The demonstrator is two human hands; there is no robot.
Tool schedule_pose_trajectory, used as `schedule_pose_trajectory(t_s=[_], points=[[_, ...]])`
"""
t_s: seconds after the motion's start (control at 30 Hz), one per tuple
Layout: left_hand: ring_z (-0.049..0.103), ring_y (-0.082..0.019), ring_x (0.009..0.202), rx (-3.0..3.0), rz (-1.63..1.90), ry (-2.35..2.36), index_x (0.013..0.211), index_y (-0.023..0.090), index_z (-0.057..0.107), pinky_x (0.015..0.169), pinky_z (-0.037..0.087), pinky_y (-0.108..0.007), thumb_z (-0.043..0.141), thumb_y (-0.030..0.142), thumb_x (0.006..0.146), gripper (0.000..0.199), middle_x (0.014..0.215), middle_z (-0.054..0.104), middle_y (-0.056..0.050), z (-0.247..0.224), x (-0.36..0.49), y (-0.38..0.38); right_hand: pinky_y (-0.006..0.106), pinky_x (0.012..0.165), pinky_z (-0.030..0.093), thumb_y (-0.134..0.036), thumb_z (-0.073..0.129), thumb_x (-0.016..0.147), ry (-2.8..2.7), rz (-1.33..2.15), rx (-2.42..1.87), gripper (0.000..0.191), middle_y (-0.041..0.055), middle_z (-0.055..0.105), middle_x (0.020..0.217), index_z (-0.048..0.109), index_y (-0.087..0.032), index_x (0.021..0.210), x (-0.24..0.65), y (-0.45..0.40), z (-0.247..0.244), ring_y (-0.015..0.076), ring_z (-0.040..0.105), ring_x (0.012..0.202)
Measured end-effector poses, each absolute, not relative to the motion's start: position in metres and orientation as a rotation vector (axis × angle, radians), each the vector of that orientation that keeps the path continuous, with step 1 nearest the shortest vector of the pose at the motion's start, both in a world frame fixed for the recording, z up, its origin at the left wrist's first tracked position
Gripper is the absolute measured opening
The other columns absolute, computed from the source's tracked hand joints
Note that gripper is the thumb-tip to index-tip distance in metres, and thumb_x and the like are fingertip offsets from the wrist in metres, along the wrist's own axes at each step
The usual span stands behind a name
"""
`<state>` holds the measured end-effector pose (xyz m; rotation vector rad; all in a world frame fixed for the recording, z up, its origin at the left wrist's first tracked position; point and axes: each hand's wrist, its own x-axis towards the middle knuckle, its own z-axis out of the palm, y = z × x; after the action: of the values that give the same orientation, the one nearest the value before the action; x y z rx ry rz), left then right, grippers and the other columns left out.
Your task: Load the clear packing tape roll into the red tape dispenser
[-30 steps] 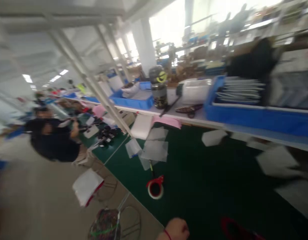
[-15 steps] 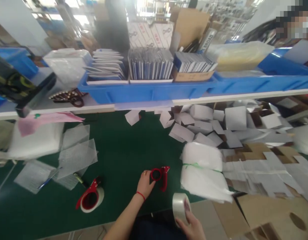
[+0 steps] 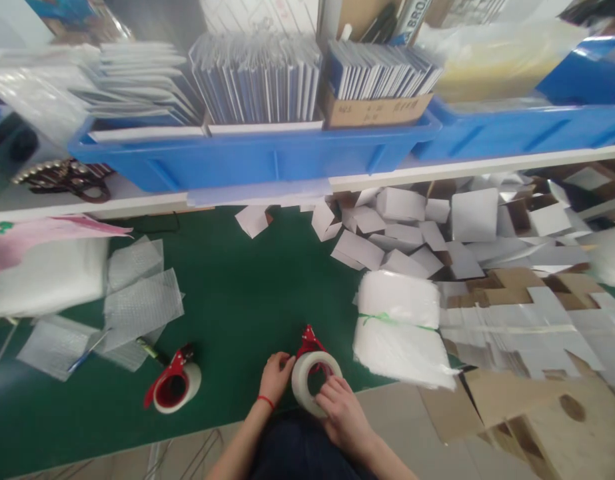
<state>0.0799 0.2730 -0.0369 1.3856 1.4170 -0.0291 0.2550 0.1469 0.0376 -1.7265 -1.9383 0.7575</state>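
a: what has changed since half a second back?

b: the tape roll (image 3: 314, 381) was off the bench in the right hand (image 3: 343, 415); now it sits on the red dispenser (image 3: 308, 342) at the near edge of the green bench (image 3: 237, 293).

a: hands?

b: right hand's fingers curl on the roll's rim; left hand (image 3: 276, 377) pinches the dispenser's side. second dispenser (image 3: 173, 387) unmoved, left of them.

We are looking at a packing workshop: a green-topped bench (image 3: 237, 287) is carrying flat white cartons (image 3: 402, 233), bubble-wrap sheets (image 3: 142, 300), a tied stack of white bags (image 3: 402, 327) and a red tape dispenser (image 3: 172, 387), while blue bins (image 3: 267, 157) on the shelf are holding rows of packaged goods (image 3: 257, 83).
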Motion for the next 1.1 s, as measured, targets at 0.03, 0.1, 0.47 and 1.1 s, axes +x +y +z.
schedule_pose_trajectory(t_s=[0.03, 0.1, 0.47, 1.1], points=[[0.068, -0.023, 0.100, 1.292, 0.017, 1.428, 0.110, 0.014, 0.065, 0.093, 0.056, -0.046, 0.050, 0.049, 0.103, 0.040, 0.107, 0.070, -0.009, -0.034, 0.072, 0.269, 0.044, 0.104, 0.049, -0.003, 0.057, 0.072, -1.966, 0.760, -1.692, 0.021, 0.0056, 0.064, 0.082, 0.063, -0.021, 0.081, 0.251, 0.149, 0.035, 0.0254, 0.058, 0.089], [0.070, -0.021, 0.094, 1.126, 0.106, 1.394, 0.113, 0.014, 0.065, 0.087, 0.058, -0.043, 0.038, 0.057, 0.105, 0.051, 0.103, 0.071, -0.009, -0.027, 0.062, 0.263, 0.044, 0.108, 0.047, -0.002, 0.053, 0.079, -2.000, 0.770, -1.638, 0.024, 0.0055, 0.065, 0.083, 0.065, -0.021, 0.085, 0.245, 0.153, 0.030, 0.0245, 0.058, 0.089], [0.066, -0.028, 0.115, 0.824, 0.485, 1.167, 0.118, 0.017, 0.059, 0.105, 0.050, -0.049, 0.083, 0.040, 0.075, 0.054, 0.121, 0.069, -0.010, -0.009, 0.060, 0.268, 0.061, 0.112, 0.043, -0.003, 0.049, 0.085, -1.542, 0.876, -1.786, 0.049, 0.0144, 0.062, 0.131, 0.064, -0.024, 0.126, 0.237, 0.150, 0.016, 0.0328, 0.055, 0.126], [0.058, -0.034, 0.126, 0.939, 0.504, 0.955, 0.119, 0.024, 0.064, 0.110, 0.045, -0.044, 0.090, 0.034, 0.070, 0.056, 0.130, 0.068, -0.011, 0.071, 0.046, 0.265, 0.033, 0.081, 0.057, -0.024, 0.068, 0.068, -0.721, 1.324, -1.521, 0.052, 0.0051, 0.072, 0.108, 0.059, -0.022, 0.119, 0.240, 0.182, 0.049, 0.0244, 0.069, 0.094]])
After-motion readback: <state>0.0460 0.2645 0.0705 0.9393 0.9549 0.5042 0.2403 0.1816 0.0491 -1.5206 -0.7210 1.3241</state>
